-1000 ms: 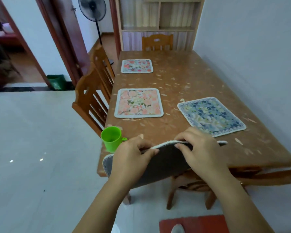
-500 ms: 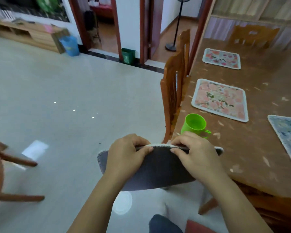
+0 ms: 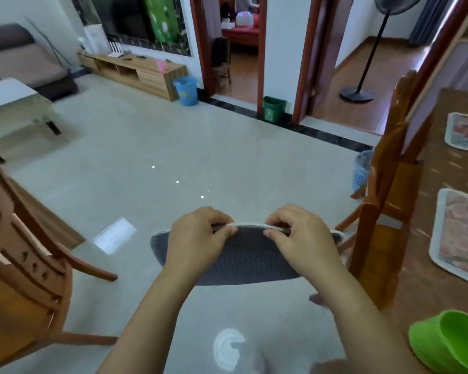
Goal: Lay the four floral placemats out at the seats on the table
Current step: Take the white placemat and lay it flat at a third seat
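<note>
Beside the table (image 3: 443,163), left hand (image 3: 200,240) and right hand (image 3: 301,236) pinch one placemat (image 3: 250,256).

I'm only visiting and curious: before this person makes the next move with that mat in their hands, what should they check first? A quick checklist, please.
1. Grip on the grey-backed placemat: ok. The left hand and right hand both pinch its top edge.
2. Floral face up: not ok. The grey backing faces the camera.
3. Placemat over the table: not ok. It hangs above the floor, left of the table.
4. Free seat spotted: cannot tell. Only the near pink placemat and far pink placemat show.
5. Green cup out of the way: cannot tell. The picture's edge cuts it off.
</note>
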